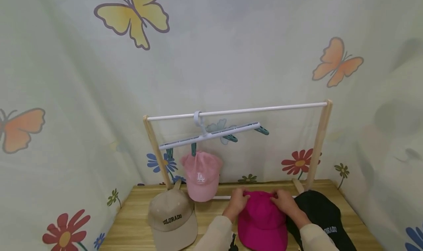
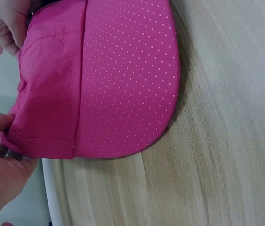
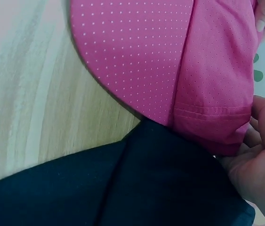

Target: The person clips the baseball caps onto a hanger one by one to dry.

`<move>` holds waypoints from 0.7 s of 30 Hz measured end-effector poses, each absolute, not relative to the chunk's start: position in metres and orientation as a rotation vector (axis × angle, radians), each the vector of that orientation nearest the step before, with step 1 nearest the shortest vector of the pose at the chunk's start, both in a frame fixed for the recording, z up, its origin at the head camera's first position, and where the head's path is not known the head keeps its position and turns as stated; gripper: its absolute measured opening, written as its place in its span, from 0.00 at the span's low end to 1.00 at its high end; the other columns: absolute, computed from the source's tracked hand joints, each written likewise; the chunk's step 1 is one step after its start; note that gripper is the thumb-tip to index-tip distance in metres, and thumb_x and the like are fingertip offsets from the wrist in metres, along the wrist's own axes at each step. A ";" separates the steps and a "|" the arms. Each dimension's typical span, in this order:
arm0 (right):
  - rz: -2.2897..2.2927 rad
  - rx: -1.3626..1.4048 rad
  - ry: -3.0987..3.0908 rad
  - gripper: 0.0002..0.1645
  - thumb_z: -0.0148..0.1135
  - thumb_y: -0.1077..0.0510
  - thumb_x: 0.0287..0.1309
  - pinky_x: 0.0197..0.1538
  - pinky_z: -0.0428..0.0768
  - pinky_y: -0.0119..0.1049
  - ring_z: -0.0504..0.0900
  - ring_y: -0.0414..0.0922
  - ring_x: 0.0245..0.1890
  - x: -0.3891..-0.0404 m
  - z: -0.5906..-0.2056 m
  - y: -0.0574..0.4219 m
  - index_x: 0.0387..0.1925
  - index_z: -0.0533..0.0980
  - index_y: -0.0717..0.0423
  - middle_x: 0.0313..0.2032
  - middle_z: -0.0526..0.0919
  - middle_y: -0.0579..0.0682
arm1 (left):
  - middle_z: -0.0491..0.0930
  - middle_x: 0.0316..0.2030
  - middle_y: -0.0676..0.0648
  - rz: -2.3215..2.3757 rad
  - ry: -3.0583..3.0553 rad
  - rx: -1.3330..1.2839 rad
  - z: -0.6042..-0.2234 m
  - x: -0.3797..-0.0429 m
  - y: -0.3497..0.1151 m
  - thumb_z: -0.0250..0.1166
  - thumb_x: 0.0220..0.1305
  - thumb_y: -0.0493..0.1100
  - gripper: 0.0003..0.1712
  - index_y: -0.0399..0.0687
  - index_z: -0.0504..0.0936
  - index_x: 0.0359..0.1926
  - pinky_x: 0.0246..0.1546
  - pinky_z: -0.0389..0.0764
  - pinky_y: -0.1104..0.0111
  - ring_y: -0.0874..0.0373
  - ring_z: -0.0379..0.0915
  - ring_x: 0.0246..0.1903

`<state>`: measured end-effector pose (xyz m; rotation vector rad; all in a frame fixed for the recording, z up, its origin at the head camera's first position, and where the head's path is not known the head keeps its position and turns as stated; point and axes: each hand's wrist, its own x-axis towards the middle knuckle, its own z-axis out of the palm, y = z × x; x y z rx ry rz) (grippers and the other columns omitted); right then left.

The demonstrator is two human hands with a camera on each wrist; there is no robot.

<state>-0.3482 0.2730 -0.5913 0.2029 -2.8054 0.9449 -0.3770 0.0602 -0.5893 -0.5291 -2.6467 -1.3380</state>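
Two hands are gripping one magenta cap [image 1: 262, 221]: in the head view, the left hand [image 1: 236, 203] is pinching its far edge at the cap's 10 o'clock, and the right hand [image 1: 286, 203] is pinching the same edge at 2 o'clock, thumbs and fingers clamped on the fabric in both wrist views. The cap is sitting low over the wooden table [image 1: 129, 221], its brim pointing toward 6 o'clock; whether it is resting or slightly raised, I cannot tell. At its 8 o'clock, beside the left sleeve [image 1: 216, 232], a small black object [image 1: 233, 244] is showing, too cut off to name. At 3 o'clock a black cap [image 1: 318, 210] is lying right against the magenta one, partly behind the right forearm, and at 9 o'clock a beige cap [image 1: 172, 214] is lying well apart. Farther out, at 10 o'clock, a pale pink cap [image 1: 202, 174] is hanging by a green clip [image 1: 194, 149] from a white hanger [image 1: 214, 134], which is slanting up toward 2 o'clock while its hook is looping over the rack's rail [image 1: 264, 109]. The work is apparently standing at an early stage: one cap is hanging, while the magenta, beige and black ones are remaining off the hanger, and the three other visible clips are holding nothing.
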 end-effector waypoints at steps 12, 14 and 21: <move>0.926 0.266 -2.769 0.10 0.66 0.66 0.62 0.40 0.83 0.49 0.84 0.56 0.39 -0.333 -0.581 0.274 0.44 0.80 0.66 0.39 0.85 0.59 | 0.85 0.37 0.39 -1.454 -2.622 -0.551 -0.585 -0.374 0.062 0.67 0.65 0.31 0.06 0.32 0.86 0.42 0.35 0.80 0.72 0.45 0.82 0.39; 0.936 0.272 -2.761 0.09 0.66 0.66 0.62 0.39 0.83 0.49 0.84 0.57 0.39 -0.331 -0.580 0.273 0.44 0.80 0.66 0.38 0.85 0.59 | 0.85 0.36 0.40 -1.438 -2.616 -0.556 -0.586 -0.373 0.062 0.68 0.65 0.31 0.05 0.34 0.86 0.41 0.35 0.79 0.73 0.45 0.83 0.39; 0.973 0.261 -2.762 0.12 0.66 0.66 0.62 0.42 0.84 0.49 0.85 0.57 0.41 -0.332 -0.575 0.275 0.47 0.80 0.67 0.41 0.86 0.60 | 0.86 0.35 0.43 -1.439 -2.611 -0.559 -0.583 -0.376 0.060 0.68 0.65 0.32 0.05 0.34 0.86 0.41 0.36 0.80 0.73 0.55 0.82 0.36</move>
